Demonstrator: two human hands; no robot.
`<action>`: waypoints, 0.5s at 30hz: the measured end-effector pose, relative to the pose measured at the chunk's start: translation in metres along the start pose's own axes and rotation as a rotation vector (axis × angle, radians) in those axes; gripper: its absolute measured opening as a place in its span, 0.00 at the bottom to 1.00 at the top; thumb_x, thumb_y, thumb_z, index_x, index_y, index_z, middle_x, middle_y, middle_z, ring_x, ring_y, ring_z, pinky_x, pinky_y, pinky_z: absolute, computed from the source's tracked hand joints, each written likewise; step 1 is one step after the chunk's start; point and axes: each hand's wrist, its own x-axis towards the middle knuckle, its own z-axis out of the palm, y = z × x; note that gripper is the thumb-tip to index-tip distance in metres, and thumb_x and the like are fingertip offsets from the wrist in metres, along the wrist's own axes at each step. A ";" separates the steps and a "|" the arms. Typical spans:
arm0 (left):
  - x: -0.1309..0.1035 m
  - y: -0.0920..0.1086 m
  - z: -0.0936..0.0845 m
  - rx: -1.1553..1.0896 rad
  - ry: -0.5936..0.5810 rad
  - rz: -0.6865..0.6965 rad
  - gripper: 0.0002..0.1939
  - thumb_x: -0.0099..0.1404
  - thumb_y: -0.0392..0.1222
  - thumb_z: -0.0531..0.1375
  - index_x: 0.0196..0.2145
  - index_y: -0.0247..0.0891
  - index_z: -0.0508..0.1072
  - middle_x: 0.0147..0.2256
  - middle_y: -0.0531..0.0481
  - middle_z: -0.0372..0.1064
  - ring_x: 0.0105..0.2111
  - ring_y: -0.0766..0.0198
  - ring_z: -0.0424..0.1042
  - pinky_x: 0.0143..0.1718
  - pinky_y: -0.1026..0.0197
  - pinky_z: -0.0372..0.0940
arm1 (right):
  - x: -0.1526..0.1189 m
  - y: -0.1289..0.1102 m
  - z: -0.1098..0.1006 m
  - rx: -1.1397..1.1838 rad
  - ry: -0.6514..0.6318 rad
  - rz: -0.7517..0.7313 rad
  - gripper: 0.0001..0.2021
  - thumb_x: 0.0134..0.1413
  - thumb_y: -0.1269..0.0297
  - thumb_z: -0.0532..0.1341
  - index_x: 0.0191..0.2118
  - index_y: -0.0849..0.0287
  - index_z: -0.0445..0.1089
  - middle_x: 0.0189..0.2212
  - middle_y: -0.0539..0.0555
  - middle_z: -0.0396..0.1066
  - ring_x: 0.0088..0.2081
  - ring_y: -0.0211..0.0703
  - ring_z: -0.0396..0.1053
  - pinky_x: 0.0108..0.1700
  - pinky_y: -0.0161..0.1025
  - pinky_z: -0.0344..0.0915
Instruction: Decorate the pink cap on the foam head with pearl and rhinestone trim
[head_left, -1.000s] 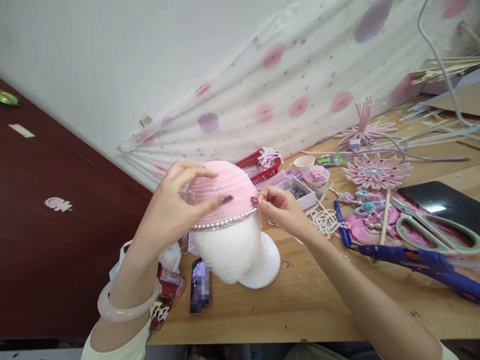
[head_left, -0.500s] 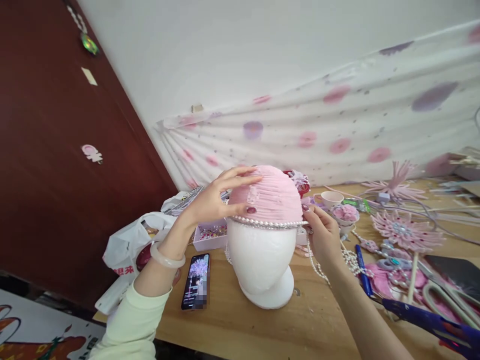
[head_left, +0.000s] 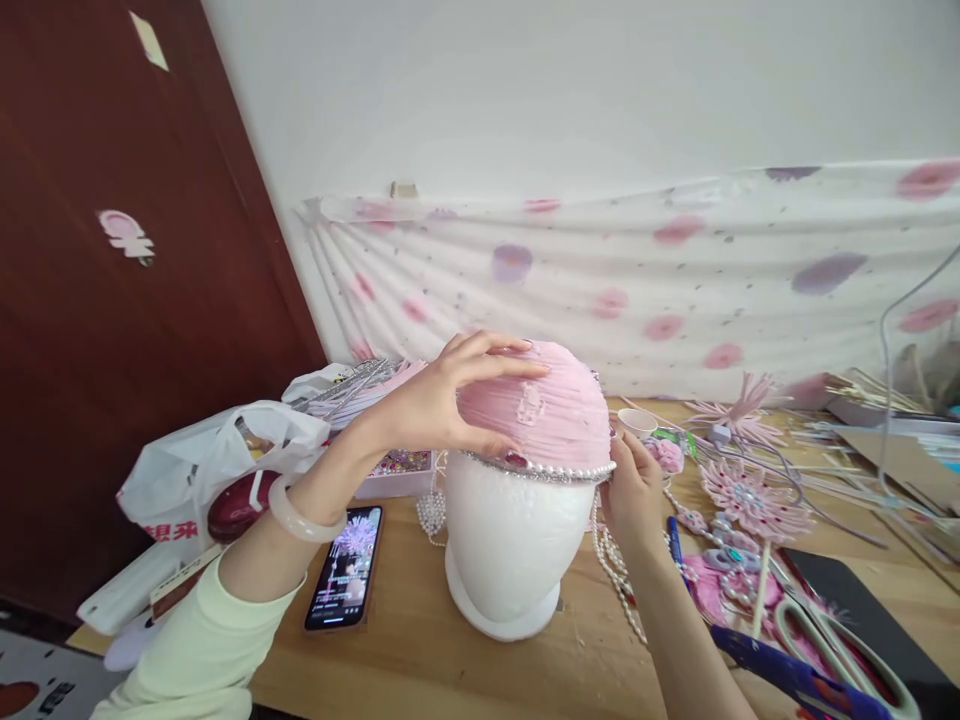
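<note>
A pleated pink cap (head_left: 574,420) covers the top of a white foam mannequin head (head_left: 517,550). Its lower edge carries a pearl trim (head_left: 559,473) with a silvery glittering band below it. My left hand (head_left: 427,405) steadies the cap, fingers spread over the top and thumb pressed near the pearl edge. At the cap's right side my right hand (head_left: 634,490) pinches the end of the pearl trim; its fingertips are partly hidden. Loose pearl strands (head_left: 613,570) hang below that hand. A small clear ornament (head_left: 530,404) sits on the cap's front.
A lit phone (head_left: 345,570) lies left of the head, near a bead box (head_left: 394,484) and a white plastic bag (head_left: 225,450). To the right are a pink flower piece (head_left: 754,495), scissors (head_left: 825,630), a dark blue glue gun (head_left: 787,675) and a cup (head_left: 637,424).
The view has swung right. The mannequin head has turned, its base now showing toward the lower left. Both hands keep their places on the cap and its edge.
</note>
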 end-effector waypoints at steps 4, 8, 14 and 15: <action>0.000 0.010 0.004 -0.022 0.030 -0.029 0.25 0.59 0.52 0.72 0.53 0.49 0.78 0.63 0.45 0.66 0.67 0.50 0.60 0.70 0.41 0.53 | 0.002 0.001 -0.002 -0.027 -0.013 -0.021 0.18 0.58 0.45 0.63 0.28 0.53 0.63 0.23 0.47 0.59 0.26 0.40 0.57 0.28 0.38 0.57; 0.003 0.021 0.011 0.064 0.067 -0.040 0.29 0.53 0.52 0.75 0.51 0.46 0.75 0.60 0.43 0.66 0.65 0.49 0.61 0.68 0.42 0.55 | 0.001 0.001 -0.003 -0.039 -0.014 -0.034 0.18 0.58 0.45 0.62 0.27 0.52 0.61 0.22 0.46 0.55 0.25 0.40 0.53 0.27 0.38 0.53; 0.006 0.023 0.013 0.151 0.054 -0.063 0.32 0.48 0.47 0.77 0.49 0.45 0.71 0.55 0.47 0.66 0.61 0.51 0.63 0.65 0.46 0.59 | -0.001 -0.002 0.001 -0.016 -0.005 -0.033 0.18 0.59 0.49 0.61 0.25 0.53 0.58 0.23 0.45 0.55 0.26 0.38 0.52 0.29 0.37 0.53; 0.006 0.023 0.012 0.157 0.049 -0.061 0.32 0.48 0.47 0.77 0.49 0.45 0.71 0.54 0.47 0.65 0.60 0.51 0.63 0.64 0.47 0.59 | -0.001 -0.003 0.001 -0.013 -0.007 -0.031 0.19 0.59 0.49 0.62 0.25 0.53 0.57 0.23 0.45 0.55 0.26 0.38 0.52 0.29 0.37 0.53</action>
